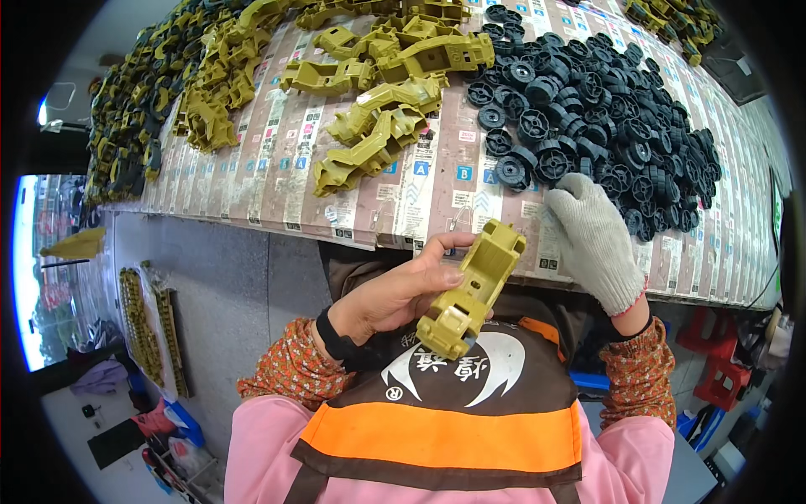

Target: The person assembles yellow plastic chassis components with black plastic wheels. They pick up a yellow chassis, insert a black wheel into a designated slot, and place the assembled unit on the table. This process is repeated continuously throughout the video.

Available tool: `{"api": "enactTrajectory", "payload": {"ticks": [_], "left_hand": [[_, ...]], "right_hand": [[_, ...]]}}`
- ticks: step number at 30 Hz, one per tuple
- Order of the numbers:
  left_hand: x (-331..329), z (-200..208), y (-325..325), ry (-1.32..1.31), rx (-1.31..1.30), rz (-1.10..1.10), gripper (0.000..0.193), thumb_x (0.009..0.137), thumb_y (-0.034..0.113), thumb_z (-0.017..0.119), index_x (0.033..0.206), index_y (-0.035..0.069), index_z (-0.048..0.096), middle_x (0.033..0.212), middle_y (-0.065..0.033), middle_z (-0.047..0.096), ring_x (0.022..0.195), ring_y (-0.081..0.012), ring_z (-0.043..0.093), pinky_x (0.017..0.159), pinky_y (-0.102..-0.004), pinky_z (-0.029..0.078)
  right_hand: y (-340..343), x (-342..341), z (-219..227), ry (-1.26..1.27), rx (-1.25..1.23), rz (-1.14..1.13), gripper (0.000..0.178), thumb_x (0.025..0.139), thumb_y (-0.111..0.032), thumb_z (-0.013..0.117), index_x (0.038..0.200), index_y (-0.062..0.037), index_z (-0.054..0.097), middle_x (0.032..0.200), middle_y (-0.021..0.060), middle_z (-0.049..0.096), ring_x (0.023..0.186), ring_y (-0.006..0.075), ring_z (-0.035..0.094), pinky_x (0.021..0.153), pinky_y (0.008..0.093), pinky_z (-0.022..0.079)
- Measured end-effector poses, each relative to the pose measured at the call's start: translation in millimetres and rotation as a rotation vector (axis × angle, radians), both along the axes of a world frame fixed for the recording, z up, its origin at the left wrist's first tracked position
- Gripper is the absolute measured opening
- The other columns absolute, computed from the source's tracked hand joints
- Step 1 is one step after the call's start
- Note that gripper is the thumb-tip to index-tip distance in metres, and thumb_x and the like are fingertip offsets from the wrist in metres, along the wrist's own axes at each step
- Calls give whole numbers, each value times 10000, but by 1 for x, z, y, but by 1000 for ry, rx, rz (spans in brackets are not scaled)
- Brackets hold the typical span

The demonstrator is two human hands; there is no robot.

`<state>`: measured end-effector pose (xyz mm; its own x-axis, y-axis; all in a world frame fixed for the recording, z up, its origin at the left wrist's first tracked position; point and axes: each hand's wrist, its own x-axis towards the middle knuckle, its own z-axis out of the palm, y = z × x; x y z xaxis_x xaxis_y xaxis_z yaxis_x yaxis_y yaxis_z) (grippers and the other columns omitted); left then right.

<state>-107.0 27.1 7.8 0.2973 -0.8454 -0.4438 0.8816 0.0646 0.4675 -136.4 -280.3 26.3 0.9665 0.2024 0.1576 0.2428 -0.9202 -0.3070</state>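
An olive-yellow plastic toy vehicle body [483, 273] is tilted in front of my apron, with its hollow side up. My bare left hand [411, 290] grips it from the left, the thumb lying along its near side. Over the table's front edge, my right hand [592, 239] wears a grey-white knitted glove and has its fingers curled. Their tips reach the near side of a pile of black toy wheels [588, 109]. Whatever those fingers hold, if anything, is hidden by the glove. Several more olive-yellow vehicle bodies [374, 151] lie in a loose row left of the wheels.
Printed sheeting covers the table [277, 181]. Along its left side is a large heap of olive bodies with dark wheels [138, 109]. More such pieces [672, 29] lie at the far right. Red plastic stools [722, 378] stand below the table on the right.
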Motion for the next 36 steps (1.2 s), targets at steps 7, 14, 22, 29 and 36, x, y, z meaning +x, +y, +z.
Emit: {"api": "enactTrajectory", "payload": {"ticks": [7, 14, 22, 29, 36], "left_hand": [[4, 10, 0, 26, -16, 128, 726, 1055, 289, 652, 1640, 129, 252, 1496, -135, 529, 1323, -264, 620, 1027, -544, 593], [11, 15, 4, -50, 9, 63, 796, 1061, 357, 651, 1698, 169, 211, 1466, -107, 522, 1257, -224, 631, 887, -495, 662], [20, 17, 12, -145, -22, 34, 789, 1057, 403, 643, 1693, 155, 245, 1463, -108, 551, 1312, -188, 606, 920, -375, 632], [23, 21, 2, -253, -21, -69, 905, 1015, 525, 669, 1683, 62, 269, 1533, -158, 524, 1298, -216, 635, 924, -373, 623], [35, 16, 0, -182, -161, 201, 837, 1023, 519, 688, 1658, 124, 313, 1452, -80, 556, 1233, -173, 616, 975, -324, 563]], "right_hand": [[0, -1, 1, 22, -39, -1, 299, 888, -32, 676, 1181, -31, 615, 1089, 169, 596, 1040, 396, 613, 896, 475, 521], [-10, 6, 1, -32, -141, 62, 361, 782, -28, 705, 1128, -27, 601, 1066, 156, 602, 1020, 370, 624, 860, 452, 539], [-1, 3, 4, 112, -204, 45, 425, 854, -49, 706, 1269, -19, 618, 1179, 179, 633, 1066, 384, 625, 917, 458, 534], [24, 5, 28, -2, 530, 2, 422, 887, -85, 734, 1290, -11, 633, 1092, 165, 662, 993, 317, 680, 882, 386, 556], [64, -5, 1, 359, 993, -380, 371, 1006, -181, 701, 1316, 10, 631, 1135, 120, 693, 1021, 176, 669, 909, 341, 554]]}}
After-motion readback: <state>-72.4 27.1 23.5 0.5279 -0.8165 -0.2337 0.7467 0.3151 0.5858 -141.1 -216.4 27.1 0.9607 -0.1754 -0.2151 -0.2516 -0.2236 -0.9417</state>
